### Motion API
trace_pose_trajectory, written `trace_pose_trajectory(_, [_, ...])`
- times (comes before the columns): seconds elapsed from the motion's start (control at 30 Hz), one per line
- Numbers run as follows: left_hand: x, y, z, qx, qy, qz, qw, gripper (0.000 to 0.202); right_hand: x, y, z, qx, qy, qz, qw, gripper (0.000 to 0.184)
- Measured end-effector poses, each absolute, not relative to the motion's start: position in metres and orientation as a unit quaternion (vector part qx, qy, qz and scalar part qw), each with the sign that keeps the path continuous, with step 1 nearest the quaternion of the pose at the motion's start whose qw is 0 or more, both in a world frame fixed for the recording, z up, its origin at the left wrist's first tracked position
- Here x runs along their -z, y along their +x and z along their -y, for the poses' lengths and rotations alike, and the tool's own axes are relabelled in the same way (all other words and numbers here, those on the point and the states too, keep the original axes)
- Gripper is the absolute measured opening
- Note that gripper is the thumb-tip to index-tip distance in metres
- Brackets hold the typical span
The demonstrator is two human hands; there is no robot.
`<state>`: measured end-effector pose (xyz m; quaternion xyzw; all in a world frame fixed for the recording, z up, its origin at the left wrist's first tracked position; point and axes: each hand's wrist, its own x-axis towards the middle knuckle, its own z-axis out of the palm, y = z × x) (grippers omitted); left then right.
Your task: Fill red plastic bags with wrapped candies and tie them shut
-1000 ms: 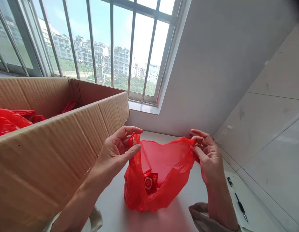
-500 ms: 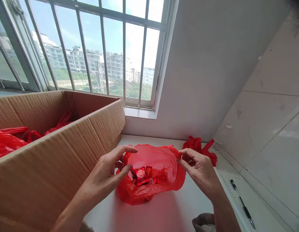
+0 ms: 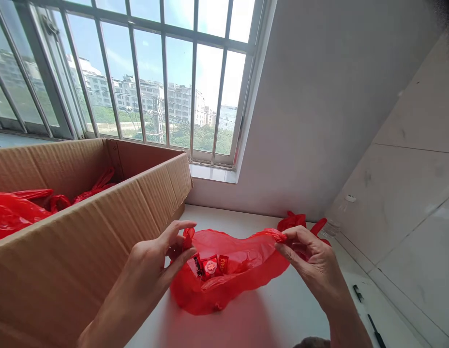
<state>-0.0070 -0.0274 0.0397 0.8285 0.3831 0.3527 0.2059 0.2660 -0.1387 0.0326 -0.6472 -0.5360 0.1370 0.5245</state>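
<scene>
In red bag (image 3: 242, 284), packets (image 3: 210, 267), lettering (image 3: 223, 263) illegible

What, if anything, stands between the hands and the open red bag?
Nothing visible: left hand and right hand both touch the bag at its upper edge. The cardboard box stands to its left, not between.

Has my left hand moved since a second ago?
Yes. Your left hand has moved lower and a little to the left, judged against the windowsill in the same view.

We're indoors, but can't tell home or work | barred window (image 3: 165, 87) past far edge of tabletop (image 3: 293, 314) | buildings (image 3: 179, 104) outside
</scene>
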Motion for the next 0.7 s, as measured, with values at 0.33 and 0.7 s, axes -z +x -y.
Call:
trace_pose_trajectory(0.33, [-0.054,0.002,0.043,-0.403,0.809,-0.421,0.08,0.028,-0.03,0.28,0.139,-0.133,-0.604,0.533,0.578,0.016])
trace_pose_trajectory(0.7, [-0.046,0.002,0.038,-0.403,0.821,-0.399,0.067,0.033,-0.038,0.281,0.144,-0.161,-0.596,0.512,0.597,0.016])
